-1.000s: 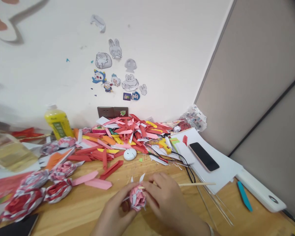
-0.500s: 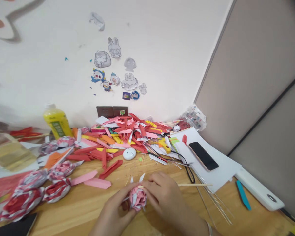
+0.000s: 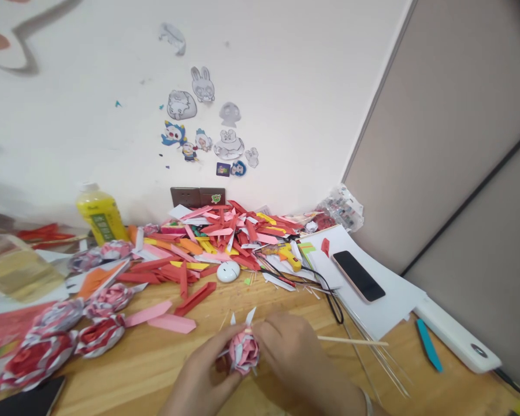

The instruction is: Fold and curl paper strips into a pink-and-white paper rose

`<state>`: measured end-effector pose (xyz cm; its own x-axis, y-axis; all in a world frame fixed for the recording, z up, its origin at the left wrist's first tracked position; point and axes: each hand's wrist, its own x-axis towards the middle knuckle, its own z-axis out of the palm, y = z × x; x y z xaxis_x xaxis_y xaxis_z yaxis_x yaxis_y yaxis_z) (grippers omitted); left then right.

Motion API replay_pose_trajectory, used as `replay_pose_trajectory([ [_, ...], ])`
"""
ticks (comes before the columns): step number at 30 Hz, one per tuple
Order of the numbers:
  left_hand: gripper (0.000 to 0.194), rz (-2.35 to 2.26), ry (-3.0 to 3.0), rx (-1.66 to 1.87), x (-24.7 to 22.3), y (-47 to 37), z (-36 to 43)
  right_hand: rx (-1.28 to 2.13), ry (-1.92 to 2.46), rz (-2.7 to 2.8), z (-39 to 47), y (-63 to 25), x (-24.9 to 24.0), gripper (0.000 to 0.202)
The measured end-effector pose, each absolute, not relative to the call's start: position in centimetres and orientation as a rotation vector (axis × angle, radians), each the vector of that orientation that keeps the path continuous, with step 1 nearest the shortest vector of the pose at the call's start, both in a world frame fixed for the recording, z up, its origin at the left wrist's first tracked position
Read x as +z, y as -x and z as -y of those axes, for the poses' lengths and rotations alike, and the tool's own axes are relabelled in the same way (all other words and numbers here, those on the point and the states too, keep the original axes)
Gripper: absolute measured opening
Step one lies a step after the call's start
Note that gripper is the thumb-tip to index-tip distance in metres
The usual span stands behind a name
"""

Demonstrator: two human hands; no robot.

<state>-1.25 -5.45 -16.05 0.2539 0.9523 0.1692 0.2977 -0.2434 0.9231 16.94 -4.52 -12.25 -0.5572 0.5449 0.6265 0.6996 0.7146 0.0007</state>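
Observation:
A pink and white folded-paper flower [image 3: 244, 350] is between my hands near the front of the table, with white paper points sticking up at its top. My left hand [image 3: 208, 367] holds it from the left, fingers behind and thumb below. My right hand [image 3: 288, 346] has its fingers bent against the flower's upper right side. A thin wooden stick [image 3: 355, 341] juts out to the right from behind my right hand; its near end is hidden. Pink paper strips [image 3: 172, 323] lie to the left of my hands, and a white oval case [image 3: 228, 271] is beyond them.
Folded strips [image 3: 238, 225] are heaped along the wall. Finished paper flowers [image 3: 100, 335], a yellow bottle [image 3: 100, 216] and a dark device [image 3: 34, 398] stand or lie left. Right are a yellow glue gun [image 3: 289, 256], a phone [image 3: 359, 275], a teal knife [image 3: 429, 344] and a white device [image 3: 459, 335].
The stick has shifted to the right, and its outer end sits slightly lower. My right hand's fingers are curled more tightly. The flower remains in my left hand.

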Motion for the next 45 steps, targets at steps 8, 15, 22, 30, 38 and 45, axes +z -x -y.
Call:
replay_pose_trajectory([
  [8, 0.040, -1.161, -1.733, 1.011, -15.9, 1.2, 5.5, -0.355, 0.917, 2.345, 4.1, -17.1, -12.7, 0.014],
  [15, 0.039, -1.259, -1.979, 1.036, -15.3, 1.3, 5.5, -0.264, 0.928, 2.359, 4.4, -17.3, -12.1, 0.015],
  [22, 0.039, -1.305, -2.103, 1.079, -16.0, 1.7, 5.5, -0.304, 1.008, 2.361, 4.2, -17.2, -12.6, 0.015],
  [30, 0.038, -1.286, -2.103, 1.064, -15.8, 1.6, 5.5, -0.265, 1.030, 2.427, 3.9, -17.4, -13.3, 0.019],
  [38, 0.039, -1.297, -2.087, 1.009, -16.0, 1.7, 5.6, -0.068, 0.985, 2.290, 4.1, -17.3, -11.9, 0.028],
  [45, 0.040, -1.294, -2.170, 1.095, -16.1, 1.8, 5.5, -0.033, 0.992, 2.212, 4.3, -17.2, -12.0, 0.033],
])
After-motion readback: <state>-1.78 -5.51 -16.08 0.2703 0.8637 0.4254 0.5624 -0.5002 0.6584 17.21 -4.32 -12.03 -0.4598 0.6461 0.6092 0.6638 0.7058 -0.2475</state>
